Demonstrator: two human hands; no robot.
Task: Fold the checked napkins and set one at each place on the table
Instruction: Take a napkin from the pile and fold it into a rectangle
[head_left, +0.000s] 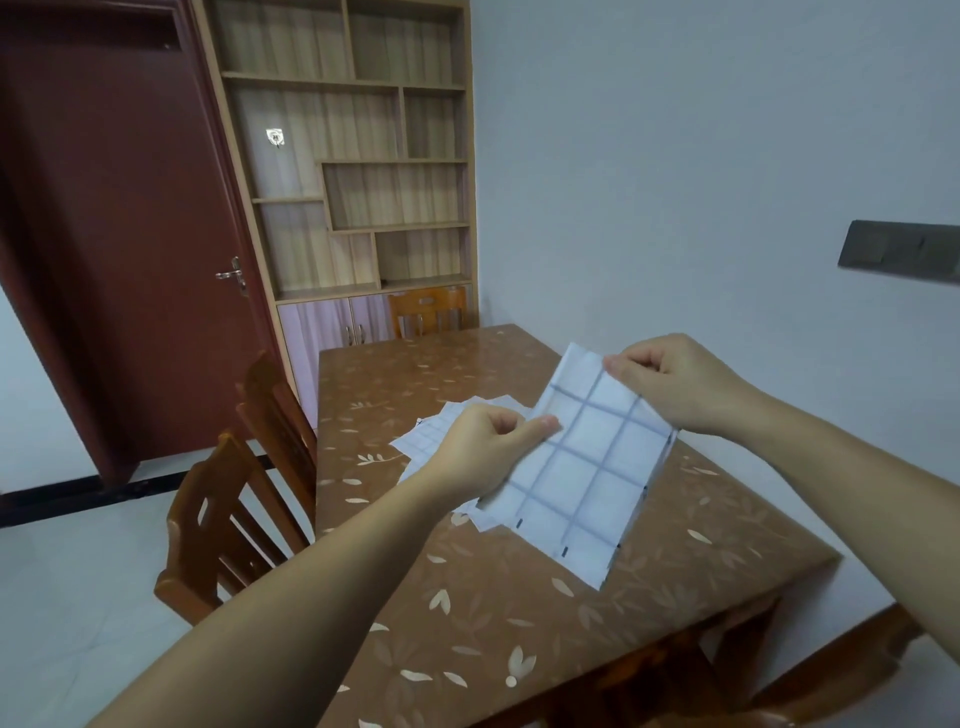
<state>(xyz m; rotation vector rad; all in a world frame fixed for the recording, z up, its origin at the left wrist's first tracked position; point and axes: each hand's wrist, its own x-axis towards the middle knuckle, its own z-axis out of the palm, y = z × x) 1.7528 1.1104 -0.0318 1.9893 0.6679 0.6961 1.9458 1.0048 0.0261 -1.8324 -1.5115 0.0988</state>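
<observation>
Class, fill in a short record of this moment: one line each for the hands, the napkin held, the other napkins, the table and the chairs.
left hand: pinches held napkin's left edge
right hand: pinches its top edge
held napkin: checked, raised above table
other napkins: loose pile on table
table: brown leaf-patterned top
chairs: wooden, at table's left side

Napkin (587, 462): thin matt cloth (checked); tabletop (493, 623): glossy leaf-patterned cover; chairs (234, 519): varnished wood.
</observation>
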